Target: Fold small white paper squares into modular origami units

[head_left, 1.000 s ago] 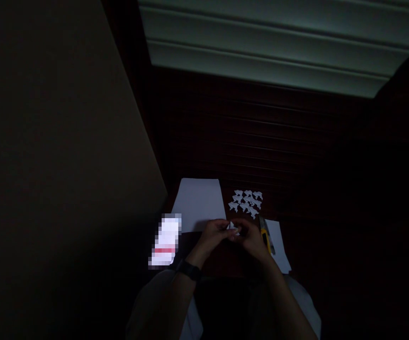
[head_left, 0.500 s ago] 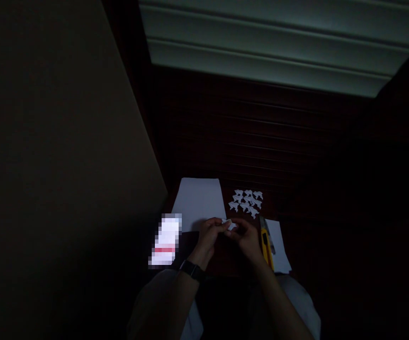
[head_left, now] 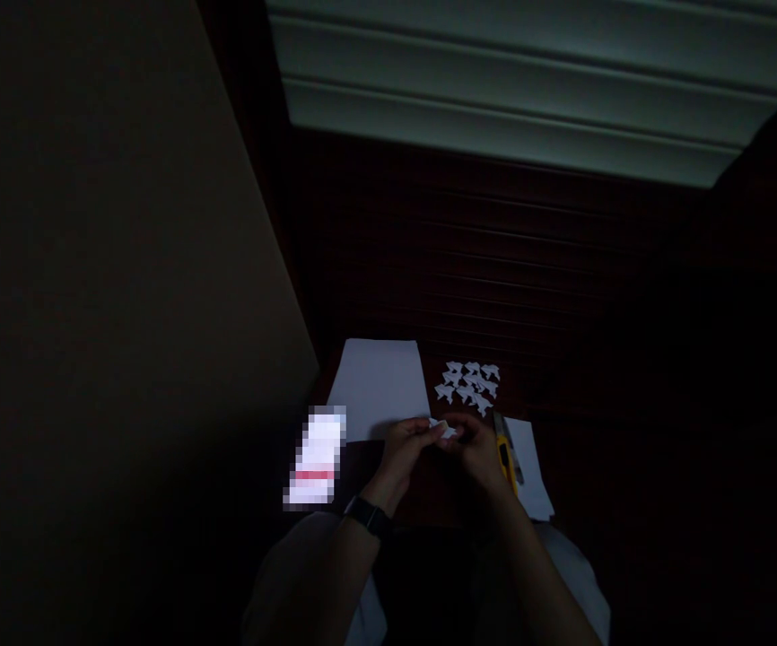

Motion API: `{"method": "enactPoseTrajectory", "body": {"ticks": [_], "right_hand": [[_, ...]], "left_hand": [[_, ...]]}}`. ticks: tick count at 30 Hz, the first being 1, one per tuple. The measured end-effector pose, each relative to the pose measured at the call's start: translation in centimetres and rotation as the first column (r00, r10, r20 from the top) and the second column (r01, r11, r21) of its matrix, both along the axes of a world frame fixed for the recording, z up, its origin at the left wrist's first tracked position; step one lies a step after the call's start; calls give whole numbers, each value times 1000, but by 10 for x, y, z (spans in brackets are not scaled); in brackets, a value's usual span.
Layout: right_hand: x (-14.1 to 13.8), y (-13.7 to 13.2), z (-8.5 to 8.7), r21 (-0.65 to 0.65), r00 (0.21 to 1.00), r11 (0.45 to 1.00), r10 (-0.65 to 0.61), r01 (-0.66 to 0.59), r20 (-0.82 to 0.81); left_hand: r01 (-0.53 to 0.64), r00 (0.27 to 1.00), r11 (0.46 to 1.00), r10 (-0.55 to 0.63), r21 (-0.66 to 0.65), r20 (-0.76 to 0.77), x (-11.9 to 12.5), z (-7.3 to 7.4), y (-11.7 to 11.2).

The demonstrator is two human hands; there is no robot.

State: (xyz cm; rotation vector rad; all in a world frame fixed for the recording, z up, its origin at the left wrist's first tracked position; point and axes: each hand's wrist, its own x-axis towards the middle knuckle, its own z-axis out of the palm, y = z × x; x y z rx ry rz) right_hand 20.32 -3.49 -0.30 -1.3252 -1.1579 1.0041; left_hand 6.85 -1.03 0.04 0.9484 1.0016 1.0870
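A small piece of folded white paper [head_left: 443,429] is pinched between my two hands over the dark table. My left hand [head_left: 403,451] grips its left side with thumb and fingers, a dark watch [head_left: 368,517] on the wrist. On the right side, my right hand [head_left: 477,449] closes its fingertips on the same paper; some of those fingers are in shadow. Several small folded paper figures [head_left: 470,381] lie grouped just beyond my hands. Close by my right hand rests a yellow utility knife [head_left: 506,456], its blade end pointing away from me.
A stack of white paper [head_left: 381,381] lies at the back left. Under the knife are smaller white sheets [head_left: 535,471]. A bright, pixelated rectangle [head_left: 319,453] sits at the left edge. A slatted panel [head_left: 496,224] rises behind, with a pale wall [head_left: 112,224] at left.
Both hands have shifted slightly to the right with the folded paper, and my right forearm now covers the knife's lower end. The other things lie as before.
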Motion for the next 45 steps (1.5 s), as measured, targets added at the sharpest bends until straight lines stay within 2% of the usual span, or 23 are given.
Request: {"method": "enactPoseTrajectory", "body": {"ticks": [4,8,12,16,19,22,29,34,39,45], "right_hand": [[5,1,-1,22,997,999,-30,28,76],[5,1,2,65,988,997,-44,34,146],[5,0,6,69,993,998,-9,1,119],[10,-2,10,57,998,997,55,-57,20],[12,-4,14,43,993,993,109,-107,-44],[10,-5,19,44,994,995,91,-89,-52],[9,-8,24,28,988,995,95,-92,-121],[9,-6,20,36,989,994,110,-107,-95],[8,-3,13,10,994,997,83,-83,-73],[13,-1,4,-63,974,991,101,-116,-204]], "left_hand": [[123,992,992,-123,-16,12,-1,8,-2],[123,991,987,-117,-102,66,0,13,-4],[166,977,984,-154,-70,146,2,10,-4],[174,964,984,-162,-39,213,1,2,-2],[124,979,992,-121,-14,162,-1,-5,0],[67,996,998,-68,13,50,-2,-8,3],[-30,998,992,36,122,-51,-3,-5,8],[14,999,990,-8,142,-45,-4,-6,8],[98,992,992,-91,78,-89,-4,-7,6],[146,988,989,-144,22,-59,-5,-3,5]]}}
